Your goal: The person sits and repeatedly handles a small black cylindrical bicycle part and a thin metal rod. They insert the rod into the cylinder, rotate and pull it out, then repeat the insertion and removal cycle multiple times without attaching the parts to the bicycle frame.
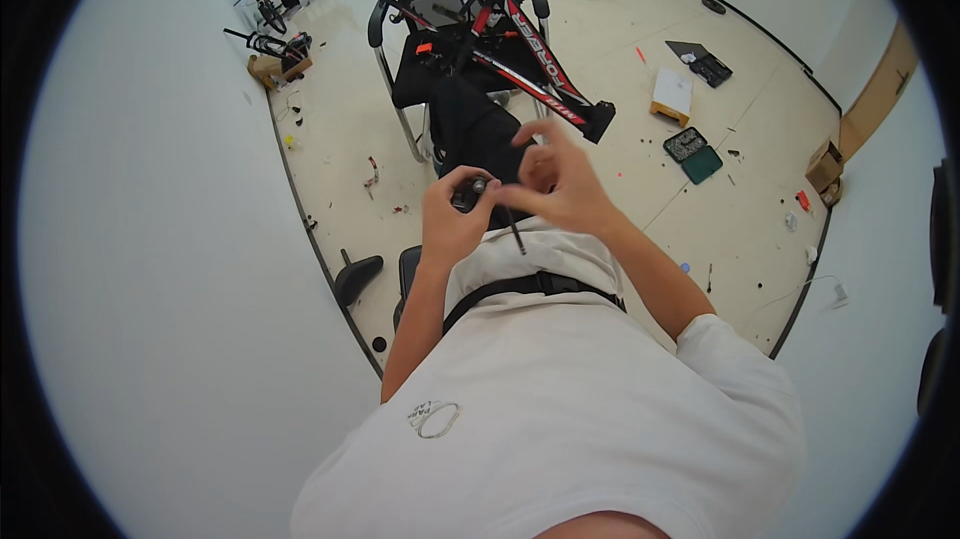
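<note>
Small black part with round grey end, in the left hand's grip, right hand alongside, fingers apart.

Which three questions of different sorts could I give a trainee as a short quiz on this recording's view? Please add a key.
1. True or false: the left hand is empty.
2. Which colours show on the tubes of the bicycle frame? a) blue and yellow; b) green and purple; c) red and black.
3. Fill in the blank: the black saddle is on the person's ____ side.

Key:
1. False; it holds a small dark part.
2. c
3. left
</note>
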A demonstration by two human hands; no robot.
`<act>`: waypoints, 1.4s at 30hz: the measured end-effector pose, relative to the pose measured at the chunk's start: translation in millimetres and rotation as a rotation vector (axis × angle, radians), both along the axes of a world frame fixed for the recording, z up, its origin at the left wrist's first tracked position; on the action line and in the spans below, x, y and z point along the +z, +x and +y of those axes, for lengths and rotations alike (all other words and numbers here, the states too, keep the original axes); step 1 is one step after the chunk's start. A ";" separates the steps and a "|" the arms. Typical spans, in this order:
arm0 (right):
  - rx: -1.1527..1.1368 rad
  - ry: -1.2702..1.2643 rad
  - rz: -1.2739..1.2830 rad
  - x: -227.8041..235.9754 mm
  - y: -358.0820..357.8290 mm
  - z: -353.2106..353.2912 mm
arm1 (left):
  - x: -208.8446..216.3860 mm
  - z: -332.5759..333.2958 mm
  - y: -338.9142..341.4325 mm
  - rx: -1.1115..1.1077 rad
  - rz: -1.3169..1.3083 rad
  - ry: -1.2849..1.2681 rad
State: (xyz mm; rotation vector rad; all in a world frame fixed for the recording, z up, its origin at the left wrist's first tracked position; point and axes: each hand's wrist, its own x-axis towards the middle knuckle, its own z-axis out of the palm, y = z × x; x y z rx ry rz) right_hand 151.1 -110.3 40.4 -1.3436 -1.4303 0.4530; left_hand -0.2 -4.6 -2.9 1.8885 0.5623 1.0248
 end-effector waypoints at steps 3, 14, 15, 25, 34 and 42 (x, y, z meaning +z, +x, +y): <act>0.093 -0.105 -0.053 -13.0 -8.7 10.0 | 8.8 -2.4 0.9 0.060 -0.172 -0.110; -0.253 0.099 0.008 -20.4 25.8 22.3 | 29.1 -2.8 -17.4 -0.252 0.178 -0.211; -0.262 0.142 0.134 -15.5 23.4 20.3 | 25.9 -0.7 -16.5 -0.244 0.207 -0.262; 0.125 -0.083 -0.216 -17.9 0.5 14.0 | 23.2 -5.9 -8.4 -0.081 -0.194 -0.224; -0.169 0.040 0.538 -16.2 33.4 31.9 | 26.2 -4.0 -13.0 -0.286 0.097 -0.167; 0.231 0.013 -0.268 -22.0 15.2 14.0 | 23.3 -12.8 -5.8 -0.100 -0.154 -0.315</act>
